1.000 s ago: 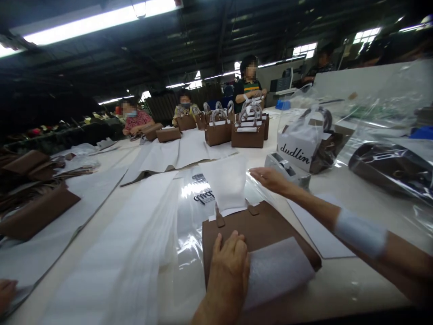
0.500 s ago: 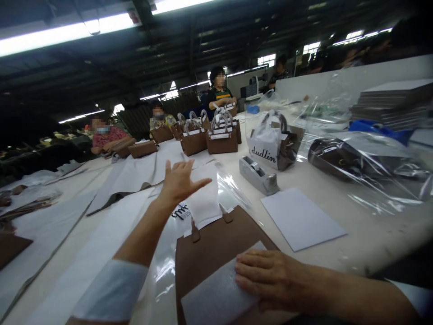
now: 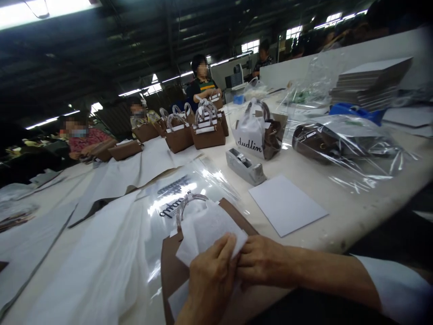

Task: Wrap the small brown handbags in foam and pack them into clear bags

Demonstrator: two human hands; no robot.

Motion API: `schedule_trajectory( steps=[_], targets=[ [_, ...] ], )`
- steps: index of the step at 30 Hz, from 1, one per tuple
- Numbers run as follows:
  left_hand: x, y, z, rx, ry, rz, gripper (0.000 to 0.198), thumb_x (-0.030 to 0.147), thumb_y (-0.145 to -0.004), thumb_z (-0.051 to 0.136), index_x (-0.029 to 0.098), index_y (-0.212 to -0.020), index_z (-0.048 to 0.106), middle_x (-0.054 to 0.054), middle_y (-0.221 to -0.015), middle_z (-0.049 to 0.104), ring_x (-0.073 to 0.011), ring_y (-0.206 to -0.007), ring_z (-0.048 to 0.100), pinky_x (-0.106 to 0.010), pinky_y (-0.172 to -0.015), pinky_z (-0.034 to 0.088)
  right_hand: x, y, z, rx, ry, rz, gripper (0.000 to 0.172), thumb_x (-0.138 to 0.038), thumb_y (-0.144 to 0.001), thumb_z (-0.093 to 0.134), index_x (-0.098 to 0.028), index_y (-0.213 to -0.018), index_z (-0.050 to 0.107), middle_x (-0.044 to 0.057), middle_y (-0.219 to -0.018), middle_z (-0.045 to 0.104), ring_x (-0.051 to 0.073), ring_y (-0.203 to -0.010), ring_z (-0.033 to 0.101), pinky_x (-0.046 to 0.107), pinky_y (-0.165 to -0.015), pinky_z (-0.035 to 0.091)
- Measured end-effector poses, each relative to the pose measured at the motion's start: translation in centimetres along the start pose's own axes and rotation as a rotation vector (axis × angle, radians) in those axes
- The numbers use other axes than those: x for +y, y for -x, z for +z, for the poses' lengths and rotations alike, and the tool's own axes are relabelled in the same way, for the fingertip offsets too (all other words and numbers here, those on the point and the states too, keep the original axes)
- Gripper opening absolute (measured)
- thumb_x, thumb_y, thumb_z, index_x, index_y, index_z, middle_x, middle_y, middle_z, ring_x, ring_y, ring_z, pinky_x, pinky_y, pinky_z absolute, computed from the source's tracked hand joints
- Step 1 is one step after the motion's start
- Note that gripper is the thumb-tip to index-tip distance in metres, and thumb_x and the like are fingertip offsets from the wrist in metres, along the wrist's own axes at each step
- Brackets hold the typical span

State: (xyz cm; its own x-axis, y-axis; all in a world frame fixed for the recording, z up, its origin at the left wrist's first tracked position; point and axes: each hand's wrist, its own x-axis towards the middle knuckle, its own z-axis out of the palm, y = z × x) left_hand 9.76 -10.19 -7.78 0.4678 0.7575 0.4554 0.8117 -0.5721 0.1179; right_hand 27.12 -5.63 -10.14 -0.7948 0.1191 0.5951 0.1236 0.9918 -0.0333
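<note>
Left hand (image 3: 211, 282), right hand (image 3: 265, 262), side by side, touching, fingers (image 3: 226, 246) curled

long white table (image 3: 352, 216), loaded
tape dispenser (image 3: 244, 166), white card sheet (image 3: 287, 205), printed clear plastic bag (image 3: 176, 198), plastic-wrapped handbag (image 3: 316, 143)

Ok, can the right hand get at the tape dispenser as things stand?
Probably yes: nothing stands between the right hand and the tape dispenser; only a flat white paper sheet lies beside the way.

head-worn camera | faces forward, down | close above the hands (image 3: 211, 275) (table (image 3: 341, 216) beyond)
</note>
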Motion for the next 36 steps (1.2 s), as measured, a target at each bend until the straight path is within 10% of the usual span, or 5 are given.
schedule_trajectory(
  steps=[5,15,29,32,36],
  targets=[
    [-0.6,-0.2,0.2,0.014,-0.019,0.011,0.031,0.024,-0.088,0.042,0.019,-0.117,0.051,-0.006,-0.109,0.063,-0.0151,-0.093,0.063,-0.023,-0.072,0.054,-0.5,1.9,-0.4,0.216,0.192,0.059,0.029,-0.034,-0.081,0.057,-0.011,-0.098,0.061,0.005,-0.091,0.064,0.019,-0.099,0.055,0.043,-0.1,0.036],
    [0.1,0.1,0.6,0.073,-0.258,0.237,0.03,0.021,-0.084,0.05,0.012,-0.112,0.055,-0.009,-0.106,0.065,-0.0143,-0.063,0.06,-0.027,-0.051,0.046,-0.8,2.6,1.6,0.284,0.148,0.386,0.049,-0.058,-0.082,0.039,-0.017,-0.098,0.061,0.006,-0.097,0.064,0.026,-0.116,0.046,0.061,-0.104,0.008],
    [0.4,0.7,0.8,-0.057,-0.359,0.305,0.04,0.014,-0.073,0.043,0.011,-0.111,0.054,-0.018,-0.12,0.055,-0.0181,-0.066,0.056,-0.032,-0.056,0.042,-0.8,3.6,2.8,0.38,0.074,0.619,0.085,-0.076,-0.059,0.049,-0.011,-0.113,0.045,0.023,-0.123,0.047,0.033,-0.119,0.041,0.055,-0.102,0.025],
    [0.1,1.0,1.2,-0.008,-0.387,0.313,0.035,0.011,-0.071,0.043,0.019,-0.102,0.056,-0.015,-0.116,0.059,-0.0161,-0.059,0.053,-0.031,-0.053,0.038,1.3,4.1,1.2,0.364,-0.151,0.687,0.071,-0.073,-0.075,0.03,-0.015,-0.107,0.054,0.016,-0.119,0.053,0.027,-0.112,0.048,0.046,-0.096,0.037],
    [-0.3,1.2,1.6,0.058,-0.459,0.358,0.027,0.011,-0.075,0.048,0.022,-0.099,0.054,-0.012,-0.107,0.064,-0.014,-0.056,0.051,-0.028,-0.054,0.035,10.3,4.6,-3.3,0.495,-0.182,1.239,0.045,-0.047,-0.09,0.026,-0.016,-0.095,0.059,0.007,-0.082,0.063,0.015,-0.069,0.06,0.027,-0.059,0.049]
  ],
)
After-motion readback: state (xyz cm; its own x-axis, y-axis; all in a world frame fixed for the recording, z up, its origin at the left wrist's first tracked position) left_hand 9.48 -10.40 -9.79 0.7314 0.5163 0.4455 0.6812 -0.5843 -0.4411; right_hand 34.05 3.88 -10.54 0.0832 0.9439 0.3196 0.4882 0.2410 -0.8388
